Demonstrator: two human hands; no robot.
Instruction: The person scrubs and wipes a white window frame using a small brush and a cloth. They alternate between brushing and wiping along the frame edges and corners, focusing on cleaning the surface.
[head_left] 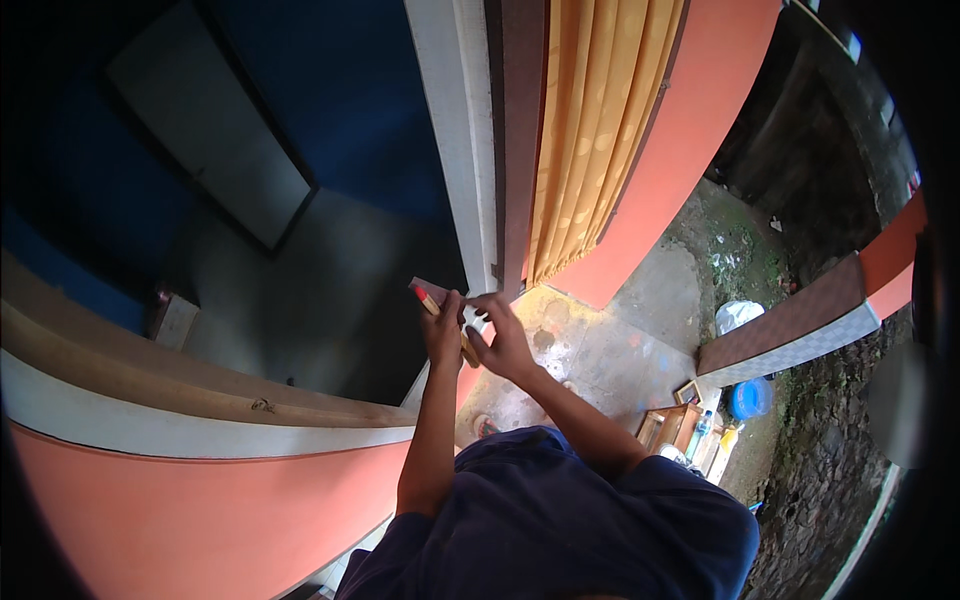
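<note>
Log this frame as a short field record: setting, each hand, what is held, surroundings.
setting: doorway of an orange wall, seen from above
left hand: closed around a slim wooden tool with a red end
right hand: raised beside the left, fingers spread, close to the tool; contact unclear
doorway: white frame, yellow curtain
ground: concrete floor, white bag, blue basin, bottles

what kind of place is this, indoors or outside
Most likely outside, at the doorway of a house: an orange painted wall, a yellow curtain in the opening, and a stained concrete yard floor below.
</note>
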